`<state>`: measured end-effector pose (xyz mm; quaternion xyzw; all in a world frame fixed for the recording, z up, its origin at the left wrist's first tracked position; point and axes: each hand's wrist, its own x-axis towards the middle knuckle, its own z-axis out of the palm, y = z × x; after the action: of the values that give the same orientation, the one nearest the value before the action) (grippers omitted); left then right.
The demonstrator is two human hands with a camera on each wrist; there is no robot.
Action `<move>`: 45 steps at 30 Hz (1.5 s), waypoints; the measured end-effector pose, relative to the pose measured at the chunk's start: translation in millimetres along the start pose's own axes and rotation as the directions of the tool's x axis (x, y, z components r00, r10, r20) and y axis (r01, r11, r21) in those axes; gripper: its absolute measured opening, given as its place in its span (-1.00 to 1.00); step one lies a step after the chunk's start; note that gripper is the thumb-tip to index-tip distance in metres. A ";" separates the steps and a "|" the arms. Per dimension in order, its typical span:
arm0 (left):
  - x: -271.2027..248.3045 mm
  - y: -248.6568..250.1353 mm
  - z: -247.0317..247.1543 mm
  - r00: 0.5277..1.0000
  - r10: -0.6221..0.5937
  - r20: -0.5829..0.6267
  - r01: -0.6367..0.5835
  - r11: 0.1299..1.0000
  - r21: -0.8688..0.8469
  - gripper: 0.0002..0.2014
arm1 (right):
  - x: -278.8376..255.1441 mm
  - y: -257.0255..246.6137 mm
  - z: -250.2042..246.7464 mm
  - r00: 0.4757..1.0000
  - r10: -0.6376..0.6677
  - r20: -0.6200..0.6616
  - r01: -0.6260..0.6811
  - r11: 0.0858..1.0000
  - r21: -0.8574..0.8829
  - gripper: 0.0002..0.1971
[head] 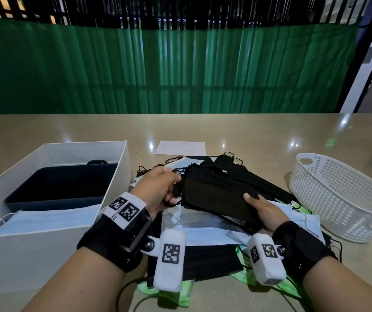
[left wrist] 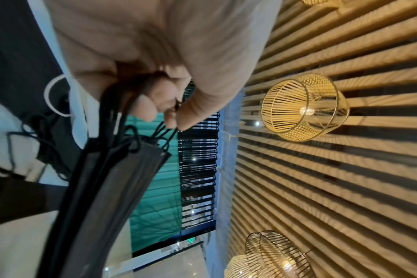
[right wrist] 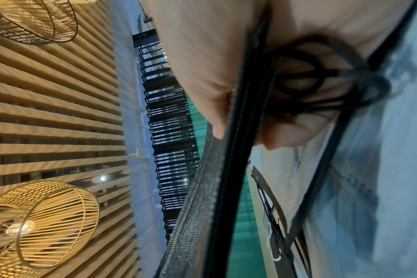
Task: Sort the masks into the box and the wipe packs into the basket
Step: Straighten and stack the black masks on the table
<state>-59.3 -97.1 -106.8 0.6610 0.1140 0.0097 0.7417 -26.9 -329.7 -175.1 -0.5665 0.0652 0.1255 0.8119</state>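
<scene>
- Left hand (head: 158, 190) and right hand (head: 262, 212) both grasp the stack of black pleated face masks (head: 216, 197), one at each end, above the table pile.
- White cardboard box (head: 113, 176) left; white perforated plastic basket (head: 337, 199) right.

Black masks lifted over the pile, box at left, basket at right

A stack of black masks (head: 216, 197) is held flat and slightly tilted above the heap at the frame's centre, gripped at both short ends. Beneath it more black and pale blue masks (head: 203, 233) lie mixed with green wipe packs (head: 180, 296) at the lower middle. The open white box (head: 113, 176) at left holds pale blue masks (head: 45, 219). The white perforated basket (head: 337, 194) stands at right.
</scene>
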 end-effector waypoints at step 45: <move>-12.2 22.3 1.1 0.959 0.106 0.265 0.043 0.865 -0.500 -0.73 | -1.1 -0.5 0.3 0.999 -0.033 -0.036 0.039 0.986 0.161 -0.89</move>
<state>-67.9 -97.4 -82.9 0.4420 -0.0106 -0.0435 0.8959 -27.8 -329.7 -174.3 -0.5018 0.0785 0.0957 0.8561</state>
